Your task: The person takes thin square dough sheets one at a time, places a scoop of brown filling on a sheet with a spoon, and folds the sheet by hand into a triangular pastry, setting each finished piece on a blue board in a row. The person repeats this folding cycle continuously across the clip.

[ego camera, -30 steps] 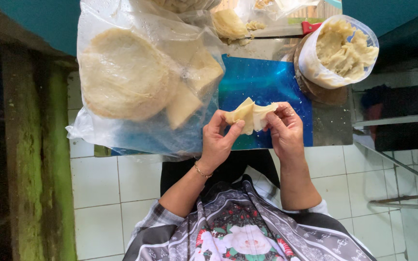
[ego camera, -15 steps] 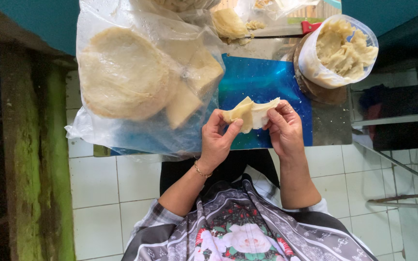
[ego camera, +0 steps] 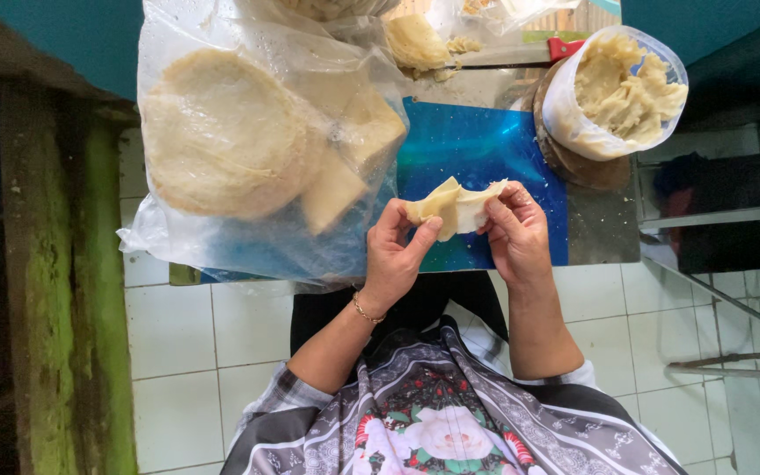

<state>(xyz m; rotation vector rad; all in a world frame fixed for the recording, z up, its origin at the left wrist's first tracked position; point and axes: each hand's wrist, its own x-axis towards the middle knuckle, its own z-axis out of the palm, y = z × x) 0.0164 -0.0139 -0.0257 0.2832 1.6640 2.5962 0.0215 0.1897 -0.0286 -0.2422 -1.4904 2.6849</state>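
A thin pale dough wrapper [ego camera: 456, 204] is held between both hands above a blue mat [ego camera: 477, 145]. My left hand [ego camera: 396, 255] pinches its left side with thumb and fingers. My right hand [ego camera: 515, 230] grips the right edge. The wrapper is folded, its top edge peaked. A thin bracelet circles my left wrist.
A clear plastic bag [ego camera: 257, 149] with a round stack of pale wrappers lies left on the small table. A plastic-lined bowl of pale filling [ego camera: 619, 88] stands at the right. A red-handled knife [ego camera: 521, 53] lies at the back. White tiled floor below; green wooden post at left.
The hands have barely moved; the fingers have shifted slightly on the wrapper, folding it a little more.
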